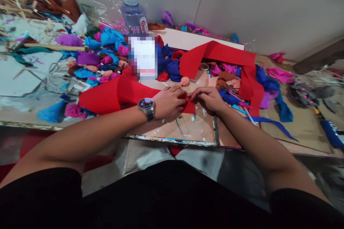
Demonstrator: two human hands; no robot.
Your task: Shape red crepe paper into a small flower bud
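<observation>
A long red strip, which looks like crepe paper, lies across the table and ends under my hands. My left hand, with a watch on its wrist, has its fingers bent over the small folded end of this strip. My right hand is pinched at the upper right edge of the same end, thumb and forefinger together. Its fingertips partly cover what they grip. A small peach paper rosette sits just beyond my left fingers. Another red strip loops over the pile behind my right hand.
A blurred-out bright screen leans before a clear bottle. Blue, purple and pink rolled paper pieces heap at left. Green-handled scissors and wooden sticks lie far left. A dark blue ribbon trails at right.
</observation>
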